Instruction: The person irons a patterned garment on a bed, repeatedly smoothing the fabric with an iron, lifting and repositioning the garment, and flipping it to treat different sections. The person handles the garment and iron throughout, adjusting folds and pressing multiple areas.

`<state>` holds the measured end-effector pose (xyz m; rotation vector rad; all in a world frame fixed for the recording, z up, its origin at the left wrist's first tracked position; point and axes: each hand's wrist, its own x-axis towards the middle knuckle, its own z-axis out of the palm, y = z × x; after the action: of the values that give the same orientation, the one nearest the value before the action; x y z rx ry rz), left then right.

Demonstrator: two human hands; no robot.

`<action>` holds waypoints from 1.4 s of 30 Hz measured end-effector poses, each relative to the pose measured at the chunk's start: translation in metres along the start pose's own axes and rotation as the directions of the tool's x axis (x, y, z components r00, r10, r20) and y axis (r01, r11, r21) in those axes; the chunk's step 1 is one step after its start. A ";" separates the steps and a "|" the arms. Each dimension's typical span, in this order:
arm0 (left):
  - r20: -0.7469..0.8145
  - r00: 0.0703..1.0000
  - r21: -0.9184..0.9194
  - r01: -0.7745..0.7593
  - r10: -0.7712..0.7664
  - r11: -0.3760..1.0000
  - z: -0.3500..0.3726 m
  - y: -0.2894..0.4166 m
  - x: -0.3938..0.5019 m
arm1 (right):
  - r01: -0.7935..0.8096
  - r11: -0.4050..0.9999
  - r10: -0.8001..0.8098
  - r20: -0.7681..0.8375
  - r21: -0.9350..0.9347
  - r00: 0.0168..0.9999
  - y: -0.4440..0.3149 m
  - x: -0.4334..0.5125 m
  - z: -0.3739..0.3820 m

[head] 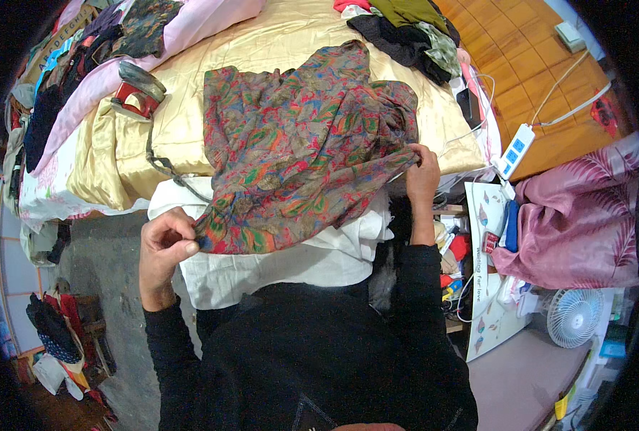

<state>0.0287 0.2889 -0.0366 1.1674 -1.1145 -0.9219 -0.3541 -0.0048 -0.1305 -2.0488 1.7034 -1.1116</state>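
Note:
A patterned garment (298,156) in red, green, blue and brown lies rumpled over the yellow satin bedding, its near edge over a white cloth (276,277). My left hand (167,245) pinches the garment's near left corner between thumb and fingers. At the right, my right hand (423,169) grips another edge of it, pulled out to a point. A red and grey clothes iron (139,91) rests on the yellow bedding (179,102) to the left of the garment. Its dark cord runs down towards my left hand and passes out of sight by the garment.
Piled clothes (82,70) lie at the far left, and more clothes (405,37) at the far right of the bed. A white power strip (515,152) with cables is right of the bed. A fan (574,318) and a pink cloth (578,215) stand further right.

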 end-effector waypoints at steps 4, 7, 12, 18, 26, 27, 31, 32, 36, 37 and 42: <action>-0.082 0.985 0.215 0.165 -0.150 0.963 0.004 -0.011 0.001 | -0.394 0.714 0.303 0.251 0.578 0.919 0.003 0.004 -0.004; -0.057 0.990 0.635 0.135 -0.129 0.761 0.001 -0.019 0.002 | -0.487 0.333 0.225 0.434 0.807 0.872 -0.011 -0.002 -0.002; 0.014 1.000 0.847 -0.016 0.007 0.531 0.000 -0.032 0.020 | -0.516 -0.007 0.179 0.508 0.857 0.842 -0.032 0.033 0.014; -0.071 0.978 0.412 -0.150 0.196 0.899 0.019 0.038 0.102 | -0.122 0.153 -0.080 0.136 0.981 0.988 -0.102 0.223 -0.024; -0.063 0.870 -0.138 -0.493 0.489 0.859 0.026 0.079 0.141 | 0.253 0.125 -0.184 -0.228 0.959 0.956 -0.190 0.250 -0.148; -0.142 0.851 -0.002 -0.511 0.505 0.860 0.052 0.074 0.144 | 0.253 0.143 -0.154 -0.231 0.957 0.961 -0.180 0.242 -0.154; -0.129 0.933 0.097 -0.324 0.335 0.941 0.047 0.008 0.122 | 0.069 0.143 -0.001 -0.070 0.987 0.998 -0.118 0.203 -0.099; -0.116 0.962 0.089 -0.236 0.246 0.968 0.049 -0.007 0.114 | -0.003 0.152 0.059 -0.006 0.988 0.998 -0.091 0.188 -0.079; -0.002 0.997 0.102 0.072 -0.072 0.992 0.051 -0.065 0.079 | -0.295 0.290 0.283 0.213 0.910 0.935 0.024 0.136 -0.008; 0.008 0.991 0.148 0.132 -0.134 0.980 0.054 -0.074 0.072 | -0.391 0.226 0.374 0.291 0.893 0.881 0.045 0.124 0.002; 0.064 0.964 0.070 0.253 -0.257 0.965 0.069 -0.114 0.043 | -0.301 0.401 0.324 0.174 0.865 0.930 0.023 0.075 -0.009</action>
<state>-0.0279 0.2121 -0.1389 1.3595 -1.0721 -1.1428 -0.3756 -0.0780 -0.1099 -0.9781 1.0154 -1.4418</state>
